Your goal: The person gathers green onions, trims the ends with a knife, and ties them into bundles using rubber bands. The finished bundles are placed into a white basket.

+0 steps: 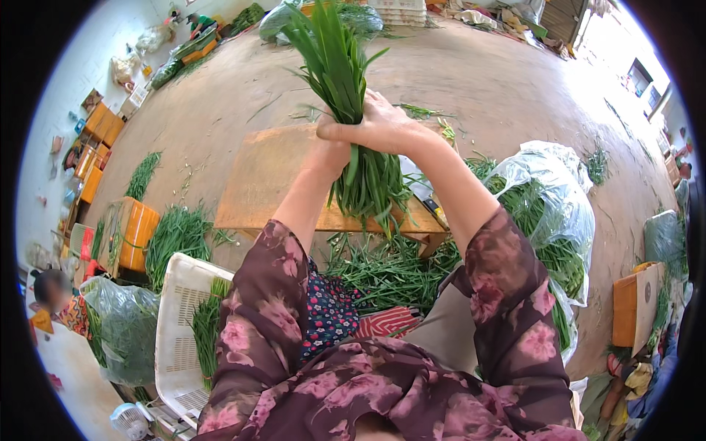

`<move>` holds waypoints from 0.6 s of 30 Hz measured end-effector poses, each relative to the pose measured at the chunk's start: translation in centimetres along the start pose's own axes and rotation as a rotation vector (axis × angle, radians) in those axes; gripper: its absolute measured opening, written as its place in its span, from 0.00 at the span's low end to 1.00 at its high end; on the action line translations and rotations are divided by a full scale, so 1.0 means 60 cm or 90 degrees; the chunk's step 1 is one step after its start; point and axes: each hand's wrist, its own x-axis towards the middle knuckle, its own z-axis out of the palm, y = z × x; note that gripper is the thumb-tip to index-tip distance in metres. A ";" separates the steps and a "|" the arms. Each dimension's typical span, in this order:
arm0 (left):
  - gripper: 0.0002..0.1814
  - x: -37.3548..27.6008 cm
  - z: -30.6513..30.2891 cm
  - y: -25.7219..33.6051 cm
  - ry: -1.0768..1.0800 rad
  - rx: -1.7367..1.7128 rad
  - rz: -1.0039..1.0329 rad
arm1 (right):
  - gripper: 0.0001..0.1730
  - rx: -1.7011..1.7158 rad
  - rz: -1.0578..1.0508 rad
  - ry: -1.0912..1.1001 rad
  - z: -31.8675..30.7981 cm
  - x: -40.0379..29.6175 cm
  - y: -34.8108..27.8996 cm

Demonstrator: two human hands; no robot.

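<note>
A thick bunch of long flat green leaves, like garlic chives, is gripped about its middle by both hands. My right hand wraps its near side, thumb pointing left. Partly hidden behind that thumb, my left hand closes on the bunch from the left. The leaf ends fan out above the hands, and more leaves hang below over a low wooden table. On the table's right side lie a pale flat thing and a black-and-yellow item, both partly covered by my right forearm.
Loose greens lie beneath the table's near edge. A white plastic crate with a tied bunch stands left; a clear plastic bag of greens is at right. An orange-sided wooden box and a person are farther left.
</note>
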 end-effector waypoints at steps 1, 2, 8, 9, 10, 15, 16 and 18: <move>0.22 -0.003 0.005 -0.004 0.012 0.139 0.005 | 0.68 -0.002 0.003 0.034 0.009 -0.008 0.024; 0.22 -0.004 0.013 0.006 0.024 0.282 0.014 | 0.71 -0.002 0.003 0.070 0.017 -0.026 0.050; 0.11 -0.077 -0.045 0.109 0.096 0.189 -0.041 | 0.77 -0.138 0.167 -0.145 0.132 -0.177 0.187; 0.11 -0.094 -0.046 0.143 0.109 0.168 -0.055 | 0.74 -0.104 0.154 -0.113 0.157 -0.197 0.204; 0.11 -0.111 -0.067 0.153 0.141 0.127 -0.068 | 0.65 -0.052 0.161 -0.073 0.183 -0.209 0.226; 0.10 -0.224 -0.203 0.197 0.300 -0.053 0.002 | 0.12 -0.118 0.071 0.041 0.252 -0.265 0.177; 0.10 -0.254 -0.222 0.208 0.339 -0.066 0.015 | 0.10 -0.134 0.079 0.032 0.254 -0.281 0.166; 0.11 -0.313 -0.258 0.222 0.338 -0.124 0.026 | 0.08 -0.211 0.115 -0.005 0.266 -0.321 0.197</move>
